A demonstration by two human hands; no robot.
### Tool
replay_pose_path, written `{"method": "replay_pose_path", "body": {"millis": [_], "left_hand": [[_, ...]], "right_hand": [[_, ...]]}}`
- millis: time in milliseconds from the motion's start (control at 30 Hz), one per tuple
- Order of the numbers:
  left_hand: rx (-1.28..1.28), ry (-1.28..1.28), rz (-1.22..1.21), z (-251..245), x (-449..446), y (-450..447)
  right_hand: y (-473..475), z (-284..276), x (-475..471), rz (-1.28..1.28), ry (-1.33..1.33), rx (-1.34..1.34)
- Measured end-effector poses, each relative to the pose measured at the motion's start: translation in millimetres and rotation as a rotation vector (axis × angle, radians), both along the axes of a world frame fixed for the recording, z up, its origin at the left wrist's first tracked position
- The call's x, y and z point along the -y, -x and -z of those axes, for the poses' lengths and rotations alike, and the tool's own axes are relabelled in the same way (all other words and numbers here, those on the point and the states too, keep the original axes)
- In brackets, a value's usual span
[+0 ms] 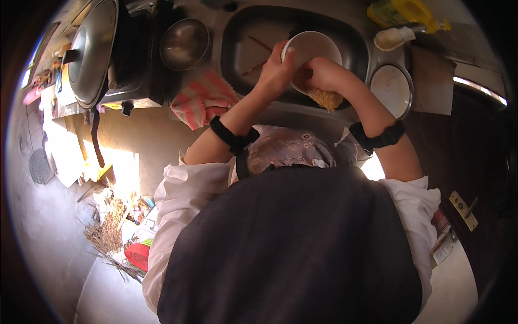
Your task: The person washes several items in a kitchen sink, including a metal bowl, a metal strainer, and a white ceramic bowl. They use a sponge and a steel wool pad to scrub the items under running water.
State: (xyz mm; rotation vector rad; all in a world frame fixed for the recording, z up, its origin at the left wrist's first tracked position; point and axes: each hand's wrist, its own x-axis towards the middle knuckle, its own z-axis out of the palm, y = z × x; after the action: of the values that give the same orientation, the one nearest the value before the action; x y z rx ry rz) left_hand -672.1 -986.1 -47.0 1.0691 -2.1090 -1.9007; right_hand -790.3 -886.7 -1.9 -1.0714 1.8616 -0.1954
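Above the stainless steel sink (238,52), my left hand (277,71) grips the side of a white bowl (313,46), its thumb over the rim. The bowl is tilted, with its opening facing up towards me. My right hand (327,75) reaches in at the bowl's near side, fingers curled and partly hidden. A tan, fibrous scrubber (327,100), perhaps loofah, sticks out beneath that hand, which appears to hold it against the bowl. Two thin brown sticks, like chopsticks (259,42), lie on the sink floor to the left.
Left of the sink are a metal bowl (185,44), a pink-striped cloth (204,99) and a lidded wok (91,52) on a stove. To the right stand a round white dish (390,91), a pale-headed brush (392,38), a yellow bottle (404,14) and a flat board (433,81).
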Motion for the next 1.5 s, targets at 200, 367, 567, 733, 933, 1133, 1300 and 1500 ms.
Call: {"method": "replay_pose_path", "body": {"millis": [200,367,567,733,933,1133,1300,1500], "left_hand": [[-0.159,-0.431,-0.066,-14,-16,7],[-0.250,-0.313,-0.047,-13,-5,10],[-0.128,0.029,0.056,-10,-3,6],[-0.217,-0.178,-0.024,-15,-14,16],[-0.166,0.099,-0.024,-18,6,13],[-0.309,0.088,-0.187,-6,13,16],[-0.228,0.418,-0.109,-9,4,12],[0.118,-0.180,-0.045,-27,28,10]], "right_hand": [[1,5,2,0.270,0.572,-0.777],[10,7,2,0.268,0.488,0.067],[21,-22,-24,-0.015,0.018,-0.282],[11,-5,-1,0.185,0.352,-0.556],[0,7,-17,0.008,0.439,-0.012],[-23,7,-23,-0.130,0.403,-0.737],[-33,15,-15,0.144,0.637,-0.140],[-22,14,-33,-0.264,0.428,-0.793]]}}
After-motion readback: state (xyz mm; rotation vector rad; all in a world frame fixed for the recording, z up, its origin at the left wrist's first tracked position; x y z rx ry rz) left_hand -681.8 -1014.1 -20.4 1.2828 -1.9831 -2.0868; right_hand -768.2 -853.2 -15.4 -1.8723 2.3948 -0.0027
